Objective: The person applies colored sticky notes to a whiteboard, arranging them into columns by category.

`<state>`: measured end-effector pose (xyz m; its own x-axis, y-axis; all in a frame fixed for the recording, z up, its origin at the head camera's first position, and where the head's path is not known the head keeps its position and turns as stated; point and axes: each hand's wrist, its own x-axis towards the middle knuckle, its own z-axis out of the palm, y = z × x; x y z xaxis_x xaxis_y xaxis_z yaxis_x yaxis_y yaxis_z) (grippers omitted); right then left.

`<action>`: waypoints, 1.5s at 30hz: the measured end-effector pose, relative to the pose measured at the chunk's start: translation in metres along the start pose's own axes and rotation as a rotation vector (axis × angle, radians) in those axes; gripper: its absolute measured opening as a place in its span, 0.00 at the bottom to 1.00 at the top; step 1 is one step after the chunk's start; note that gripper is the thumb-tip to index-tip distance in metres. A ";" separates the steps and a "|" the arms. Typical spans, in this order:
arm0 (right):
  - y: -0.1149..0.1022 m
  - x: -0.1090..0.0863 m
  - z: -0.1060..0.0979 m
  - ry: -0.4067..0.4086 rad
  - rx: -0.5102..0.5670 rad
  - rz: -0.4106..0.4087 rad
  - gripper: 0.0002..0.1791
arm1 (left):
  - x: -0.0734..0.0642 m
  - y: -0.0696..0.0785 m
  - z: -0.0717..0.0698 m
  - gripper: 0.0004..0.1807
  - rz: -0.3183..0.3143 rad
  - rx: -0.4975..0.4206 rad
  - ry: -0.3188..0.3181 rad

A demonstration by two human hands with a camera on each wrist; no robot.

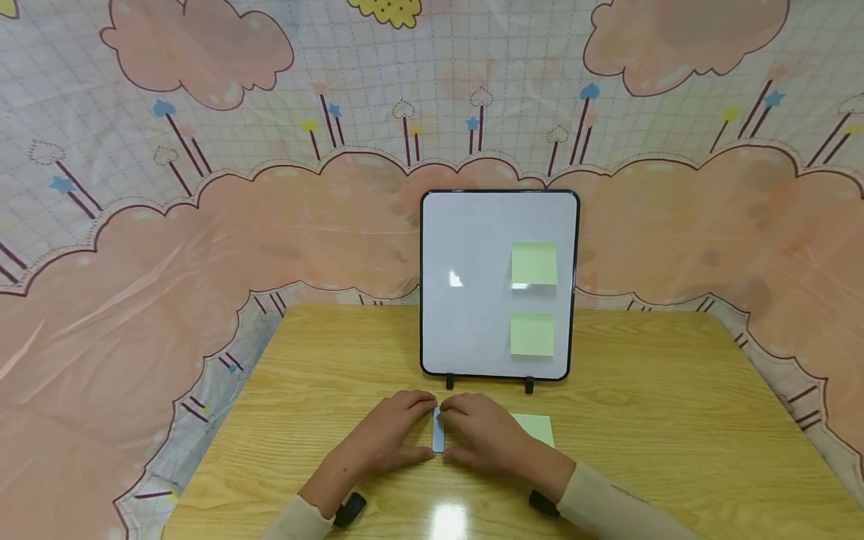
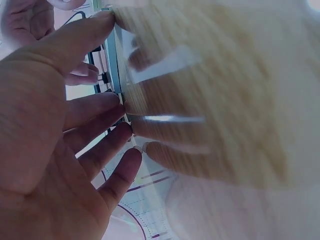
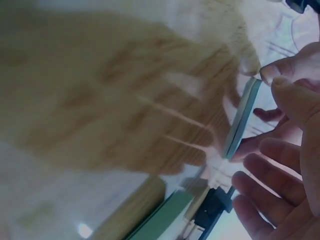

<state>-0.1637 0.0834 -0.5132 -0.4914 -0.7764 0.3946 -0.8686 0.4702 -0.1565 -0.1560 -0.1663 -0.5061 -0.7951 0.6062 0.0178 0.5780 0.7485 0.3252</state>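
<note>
A narrow, flat light-blue slab (image 1: 439, 431) lies on the table between both hands; its exact kind is unclear. My left hand (image 1: 385, 431) is at its left side. In the left wrist view, that thumb reaches the slab's (image 2: 114, 60) near end and the forefinger its far end, with the fingers spread and fairly straight. My right hand (image 1: 482, 431) is at the right side, its fingertips over the slab's far part in the head view. In the right wrist view, the right fingers (image 3: 272, 177) look loosely bent beside the slab (image 3: 242, 120).
Behind the hands stands a black-framed whiteboard (image 1: 472, 300) on small black feet. Two pale green sticky notes, an upper one (image 1: 534, 262) and a lower one (image 1: 532, 334), are on its right half. More pale green paper (image 1: 536, 427) lies on the wooden table (image 1: 648, 420), partly behind the right hand.
</note>
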 end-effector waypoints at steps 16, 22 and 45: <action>-0.008 0.015 0.002 -0.161 0.030 0.124 0.24 | -0.002 0.000 -0.003 0.38 0.026 -0.046 0.024; -0.007 0.017 0.000 -0.201 0.068 0.161 0.23 | -0.003 0.001 -0.002 0.39 -0.001 -0.054 0.001; -0.003 0.021 -0.005 -0.251 0.167 0.182 0.21 | -0.002 -0.004 -0.002 0.34 0.005 -0.043 -0.015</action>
<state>-0.1715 0.0673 -0.5002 -0.6217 -0.7747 0.1153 -0.7535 0.5513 -0.3583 -0.1570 -0.1712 -0.5054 -0.7892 0.6141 0.0052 0.5731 0.7333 0.3659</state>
